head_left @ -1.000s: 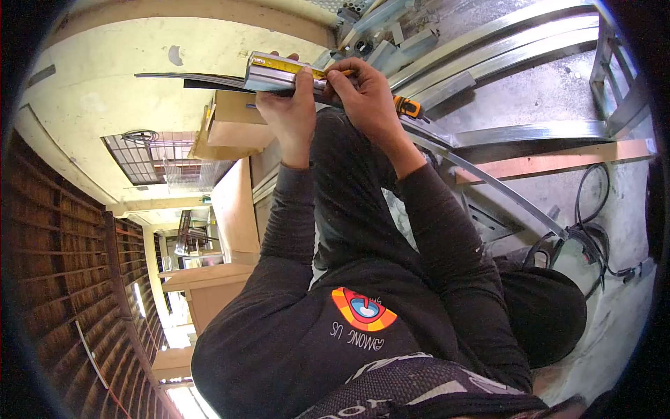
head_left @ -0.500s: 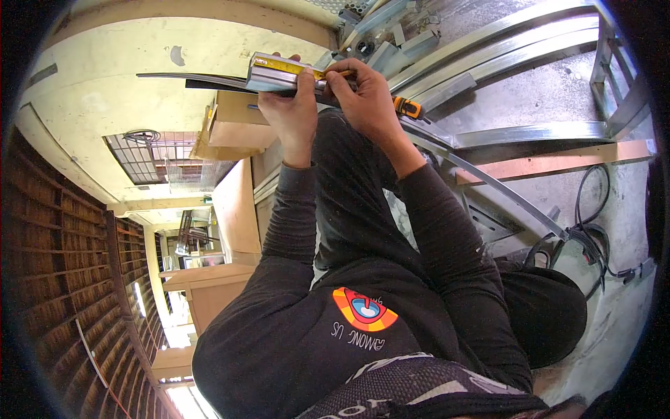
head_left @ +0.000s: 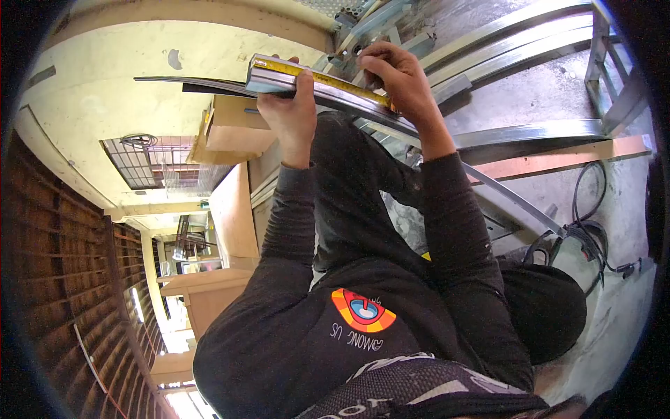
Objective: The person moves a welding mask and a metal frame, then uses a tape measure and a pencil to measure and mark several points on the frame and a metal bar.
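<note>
The squared end of a long silver metal bar (head_left: 269, 82) juts past the person's left hand (head_left: 287, 112) toward the cream-yellow painted wall (head_left: 91, 91), and thin dark flat strips (head_left: 202, 86) reach out farther along the same side, above the brown cardboard box (head_left: 241, 126). The bar slants above the dark-trousered knee (head_left: 338, 133), and a yellow metal tape measure blade (head_left: 335, 84) lies along its upper face, running toward the right wrist. On the other side, the right hand has a stretch of grey concrete floor (head_left: 530, 98) beyond it, bounded by long shiny metal channels (head_left: 516, 52) and a pale peach wooden board (head_left: 565, 157). Both arms reach forward, the left one fairly straight up from its cuff, the right one leaning inward. The left hand clasps the bar, thumb pressed on the blade and fingertips showing over the far edge. The right hand is raised just beside the bar with its fingers curled and thumb near the forefinger; whether it pinches anything cannot be told.
</note>
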`<state>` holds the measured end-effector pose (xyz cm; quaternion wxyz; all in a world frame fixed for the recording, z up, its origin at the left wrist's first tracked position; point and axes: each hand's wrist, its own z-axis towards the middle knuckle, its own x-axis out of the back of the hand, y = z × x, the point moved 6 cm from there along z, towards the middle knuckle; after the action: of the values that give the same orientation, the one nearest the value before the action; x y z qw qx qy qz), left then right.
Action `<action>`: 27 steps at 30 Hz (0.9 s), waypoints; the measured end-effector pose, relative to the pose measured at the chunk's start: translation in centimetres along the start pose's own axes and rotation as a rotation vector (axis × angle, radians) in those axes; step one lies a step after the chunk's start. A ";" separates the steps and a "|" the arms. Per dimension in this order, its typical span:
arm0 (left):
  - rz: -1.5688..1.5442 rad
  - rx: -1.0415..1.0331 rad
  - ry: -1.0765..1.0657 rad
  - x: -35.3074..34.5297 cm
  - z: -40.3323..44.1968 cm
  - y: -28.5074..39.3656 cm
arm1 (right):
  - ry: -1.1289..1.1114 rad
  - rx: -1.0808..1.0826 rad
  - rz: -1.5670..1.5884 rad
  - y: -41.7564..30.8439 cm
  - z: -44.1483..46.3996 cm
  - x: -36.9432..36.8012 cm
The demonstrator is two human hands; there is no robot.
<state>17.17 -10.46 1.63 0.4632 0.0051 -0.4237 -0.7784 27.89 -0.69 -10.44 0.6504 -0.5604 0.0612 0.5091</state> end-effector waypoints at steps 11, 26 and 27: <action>0.033 -0.011 0.050 0.4 0.2 -0.5 | 0.066 0.119 -0.782 3.8 -2.5 2.2; 0.259 -0.078 0.067 0.3 0.0 0.6 | 0.108 -0.101 -0.739 5.9 -4.9 4.8; 0.281 -0.088 0.056 0.2 -0.2 0.8 | 0.111 -0.108 -0.736 5.9 -5.0 4.7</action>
<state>17.69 -10.88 2.07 0.5790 -0.0530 -0.3725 -0.7233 28.26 -2.75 -19.31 0.7551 -0.6051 -0.1359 0.2126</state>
